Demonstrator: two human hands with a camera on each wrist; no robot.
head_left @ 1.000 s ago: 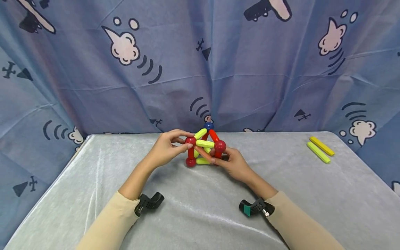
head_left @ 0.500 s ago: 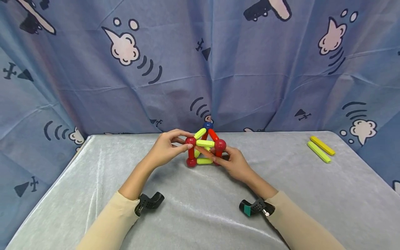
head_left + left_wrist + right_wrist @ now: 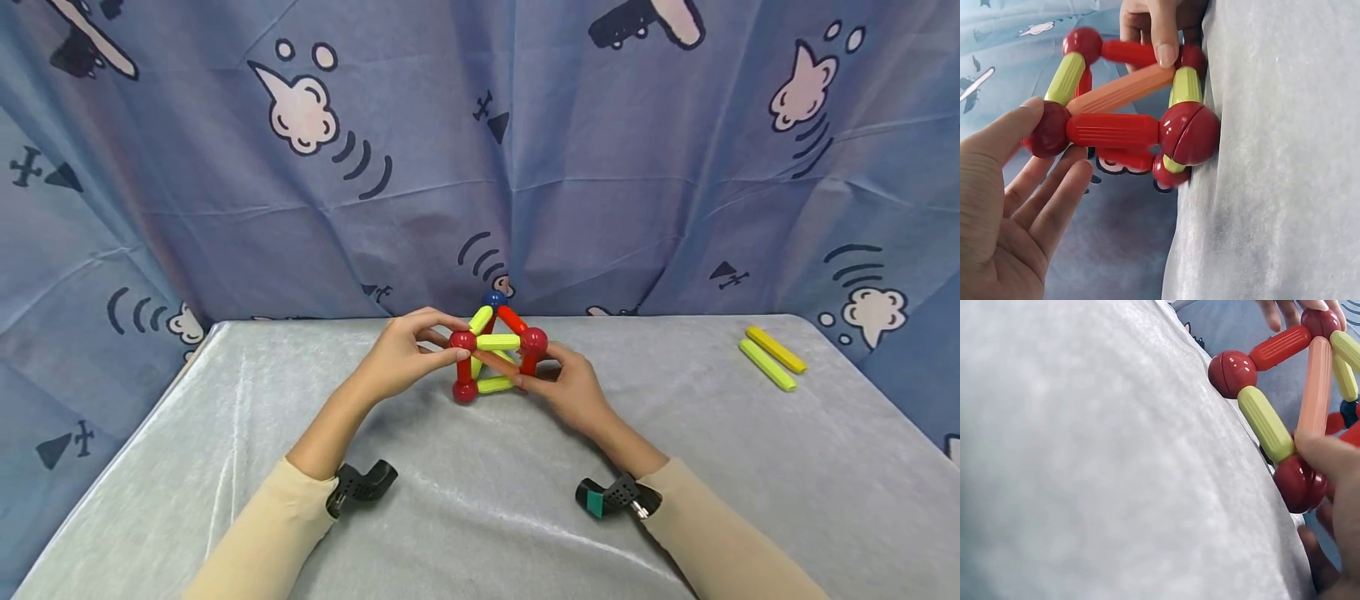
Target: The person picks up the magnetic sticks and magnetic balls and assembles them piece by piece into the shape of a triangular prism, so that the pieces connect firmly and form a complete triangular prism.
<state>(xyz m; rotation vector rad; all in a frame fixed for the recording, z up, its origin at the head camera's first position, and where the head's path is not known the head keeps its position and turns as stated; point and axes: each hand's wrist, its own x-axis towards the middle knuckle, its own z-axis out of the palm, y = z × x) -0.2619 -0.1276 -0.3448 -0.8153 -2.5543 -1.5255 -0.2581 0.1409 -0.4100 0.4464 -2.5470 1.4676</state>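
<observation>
In the head view a frame of toy building sticks and balls stands at the middle of the table's far part. My left hand (image 3: 408, 346) pinches its upper left red ball (image 3: 462, 340) between thumb and fingers. An orange stick (image 3: 1125, 87) slants across the front face, from that ball down to the lower right ball (image 3: 1300, 484). My right hand (image 3: 570, 390) pinches the stick's lower end, thumb in front. Red upright sticks (image 3: 1113, 130) and yellow-green sticks (image 3: 1266, 424) form the face's sides. A blue ball (image 3: 495, 300) tops the back.
A yellow stick (image 3: 776, 348) and a yellow-green stick (image 3: 767, 364) lie side by side on the right of the grey cloth-covered table (image 3: 480, 517). A patterned blue curtain (image 3: 600, 167) hangs right behind the table's far edge.
The frame has turned slightly: its right upper ball has moved a little right and away, the blue ball a little left. Both hands keep their holds.
</observation>
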